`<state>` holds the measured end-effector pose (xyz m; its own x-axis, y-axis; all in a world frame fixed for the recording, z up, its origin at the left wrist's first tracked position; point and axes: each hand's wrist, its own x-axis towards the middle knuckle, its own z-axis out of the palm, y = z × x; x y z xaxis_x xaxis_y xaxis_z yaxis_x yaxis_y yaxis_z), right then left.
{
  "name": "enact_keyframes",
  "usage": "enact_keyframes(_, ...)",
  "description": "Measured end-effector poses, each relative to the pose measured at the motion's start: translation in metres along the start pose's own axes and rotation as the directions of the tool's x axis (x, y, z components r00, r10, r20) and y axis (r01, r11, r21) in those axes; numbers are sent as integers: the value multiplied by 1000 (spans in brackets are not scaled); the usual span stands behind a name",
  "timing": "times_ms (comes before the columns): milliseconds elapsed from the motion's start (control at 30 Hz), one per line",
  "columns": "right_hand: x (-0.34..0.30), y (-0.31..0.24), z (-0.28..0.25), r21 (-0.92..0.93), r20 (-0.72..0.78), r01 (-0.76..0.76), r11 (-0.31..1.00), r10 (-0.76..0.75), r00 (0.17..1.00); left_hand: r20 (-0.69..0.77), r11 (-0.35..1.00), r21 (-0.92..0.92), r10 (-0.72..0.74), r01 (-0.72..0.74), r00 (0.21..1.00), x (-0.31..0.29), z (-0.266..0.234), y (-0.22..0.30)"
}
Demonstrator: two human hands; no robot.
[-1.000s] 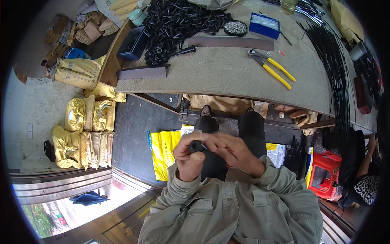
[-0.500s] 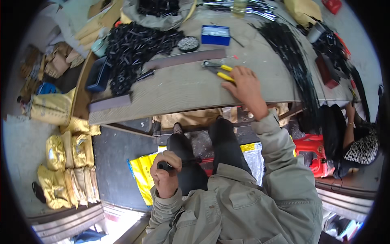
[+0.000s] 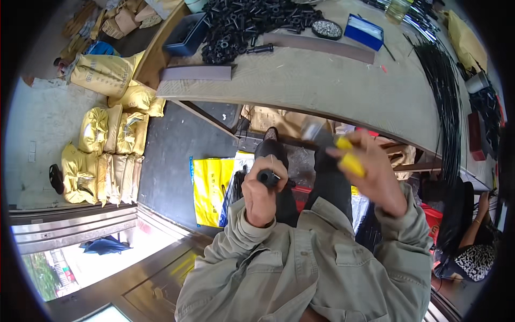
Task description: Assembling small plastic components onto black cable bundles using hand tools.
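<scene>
My left hand (image 3: 259,201), above my lap, is closed round a black tube-shaped piece (image 3: 266,177), its round end facing up. The fingers hide the rest of it. To the right, off the table's front edge, my right hand (image 3: 380,177) grips pincers with yellow handles (image 3: 351,162). Their metal head (image 3: 311,130) points toward the left and away from me. Motion blurs the tool and hand, so I cannot tell how far the jaws are apart. The two hands are apart, and the pincers do not touch the black piece.
On the worktable (image 3: 300,80) lie a heap of black bolt-like parts (image 3: 236,32), a round dish of small pale pieces (image 3: 326,29), a blue box (image 3: 364,32) and long black strips (image 3: 442,91). Yellow sacks (image 3: 80,174) sit at left. Another person's arm (image 3: 475,225) shows at right.
My right hand has lifted the pincers off the table and brought them back over my lap. My left hand still holds the black piece. The view has swung, shifting the table rightward and up.
</scene>
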<state>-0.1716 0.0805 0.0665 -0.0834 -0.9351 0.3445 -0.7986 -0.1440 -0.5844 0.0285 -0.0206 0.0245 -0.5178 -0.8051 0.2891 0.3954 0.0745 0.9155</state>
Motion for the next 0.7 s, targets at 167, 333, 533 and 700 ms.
enact_keyframes(167,1,-43,-13,-419,132,200,886,-159,979,-91,980,200,19,-1,996,-10,1,0)
enact_keyframes(333,2,-59,-26,-619,163,232,750,-166,973,-112,971,226,105,-77,988,-16,3,-6)
enact_keyframes(533,-2,-64,-28,-644,157,206,737,-136,978,-102,973,189,153,-132,983,-22,3,-1)
enact_keyframes(700,-1,-61,-25,-637,139,177,750,-114,984,-112,983,137,136,-120,984,-19,5,-5)
